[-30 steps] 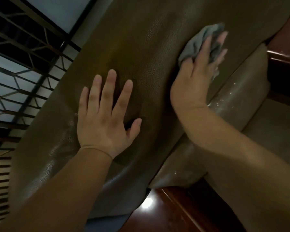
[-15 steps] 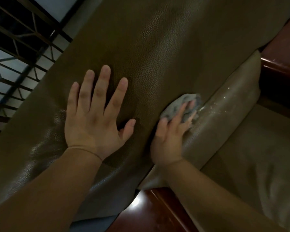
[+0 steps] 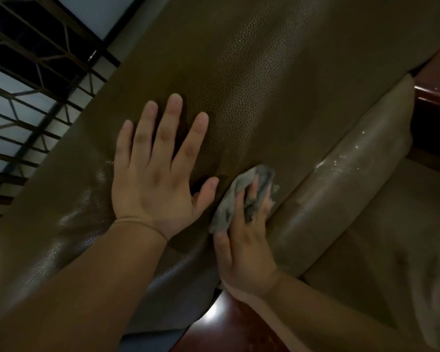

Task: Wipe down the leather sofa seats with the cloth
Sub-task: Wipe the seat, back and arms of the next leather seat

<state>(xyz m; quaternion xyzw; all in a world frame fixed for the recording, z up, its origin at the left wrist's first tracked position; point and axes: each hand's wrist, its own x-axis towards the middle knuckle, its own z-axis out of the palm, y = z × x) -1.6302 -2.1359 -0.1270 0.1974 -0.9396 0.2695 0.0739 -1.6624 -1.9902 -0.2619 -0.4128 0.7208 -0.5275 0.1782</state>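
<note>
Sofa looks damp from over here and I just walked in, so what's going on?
A person is wiping the leather sofa. The right hand holds a grey cloth against the cushion, close to the seam beside the rounded edge, where wet droplets glisten. The left hand lies flat on the cushion, fingers spread, bracing it. A glossy wooden frame shows below.

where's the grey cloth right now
In the head view the crumpled grey cloth sits right of centre under the right hand, pressed on the brown leather cushion by the seam, just right of the flat left hand's thumb.
</note>
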